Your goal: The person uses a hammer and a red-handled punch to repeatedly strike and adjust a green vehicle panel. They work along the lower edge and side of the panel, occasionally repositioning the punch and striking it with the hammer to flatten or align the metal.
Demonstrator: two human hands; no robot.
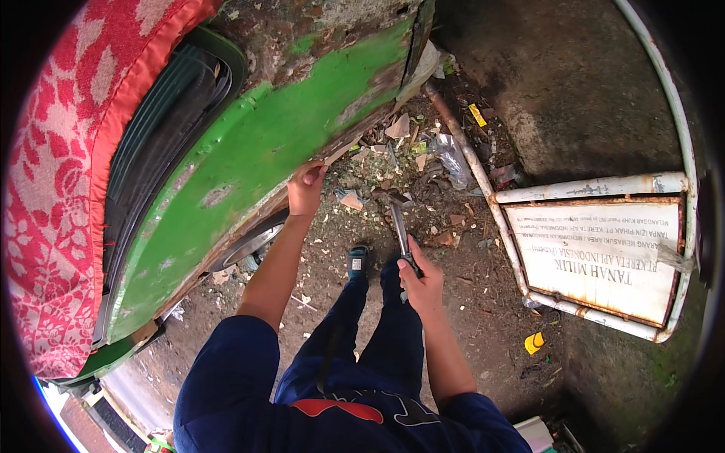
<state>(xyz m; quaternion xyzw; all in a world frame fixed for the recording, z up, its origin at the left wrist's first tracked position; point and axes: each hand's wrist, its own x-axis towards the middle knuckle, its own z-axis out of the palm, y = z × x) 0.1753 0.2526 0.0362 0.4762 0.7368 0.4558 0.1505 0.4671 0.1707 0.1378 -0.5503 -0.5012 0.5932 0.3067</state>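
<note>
My left hand (306, 189) is closed at the lower edge of the worn green car panel (249, 151), its fingers pinching a small pale strip (332, 157) there. My right hand (423, 279) grips the dark handle of a long metal tool (399, 223), which looks like a hammer, held out over the littered ground with its dark head away from me. The panel has flaking paint and bare, rusty patches along its top and lower edge.
A red floral cloth (57, 174) covers the car's left part. A rusty white pipe frame with a signboard (589, 257) leans at the right by a concrete wall (574, 90). Scraps, stones and clear plastic (453, 158) litter the dirt (483, 302) around my feet.
</note>
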